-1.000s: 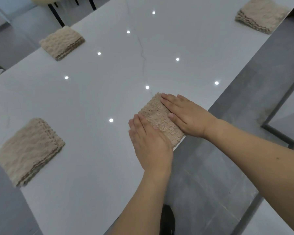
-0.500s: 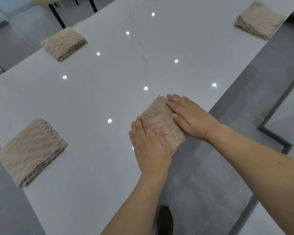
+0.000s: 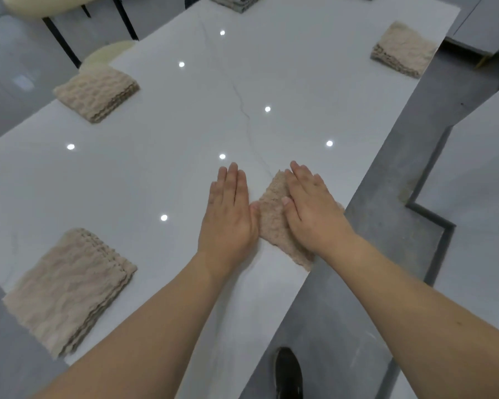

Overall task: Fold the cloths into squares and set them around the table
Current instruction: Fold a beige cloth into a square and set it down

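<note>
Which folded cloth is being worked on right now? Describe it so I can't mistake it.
On the white table, look at the near right edge. The cloth lies there under the flat right hand; the other beige folded squares lie untouched.

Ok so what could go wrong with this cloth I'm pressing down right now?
The folded cloth sits right at the table's edge, its near corner about level with it, so a sideways push from the right hand might slide it off. The left hand lies mostly on bare table, leaving that side unheld, so the fold could spring open.
</note>
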